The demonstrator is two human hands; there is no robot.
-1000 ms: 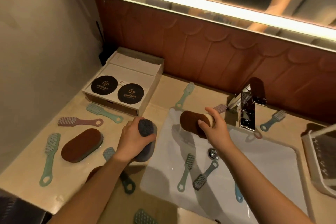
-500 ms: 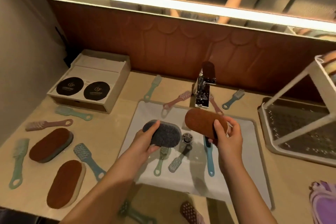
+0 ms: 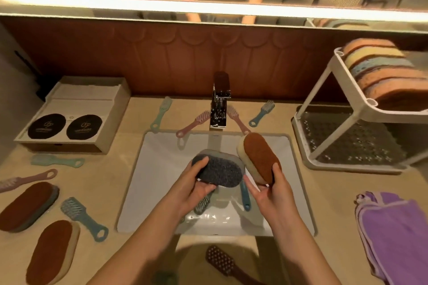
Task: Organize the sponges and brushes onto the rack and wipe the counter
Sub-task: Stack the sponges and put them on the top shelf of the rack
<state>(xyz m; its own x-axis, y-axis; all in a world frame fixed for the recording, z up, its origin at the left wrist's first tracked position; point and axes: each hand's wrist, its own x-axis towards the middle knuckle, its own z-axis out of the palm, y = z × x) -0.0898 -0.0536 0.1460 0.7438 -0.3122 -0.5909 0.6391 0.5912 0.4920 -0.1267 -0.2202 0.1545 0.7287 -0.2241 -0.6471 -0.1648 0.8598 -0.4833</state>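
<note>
Left hand grips grey sponge: thumb on top, fingers curled under. Right hand grips brown-topped sponge by its near end, with the sponge tilted and its cream base facing left. Both sponges are held over the sink, just beside each other; can't tell if they touch.

In the sink under the hands, partly hidden: teal brush, grey brush.

Rack stands on the counter right of the sink, with stacked sponges on its top shelf. Purple cloth lies near right.

Far side, around the faucet: green brush, pink brush, second pink brush, blue brush.

Left counter: pale green brush, long pink brush, brown sponge on grey base, light blue brush, brown sponge on cream base. Box sits far left. Dark brown brush lies at the near edge.
</note>
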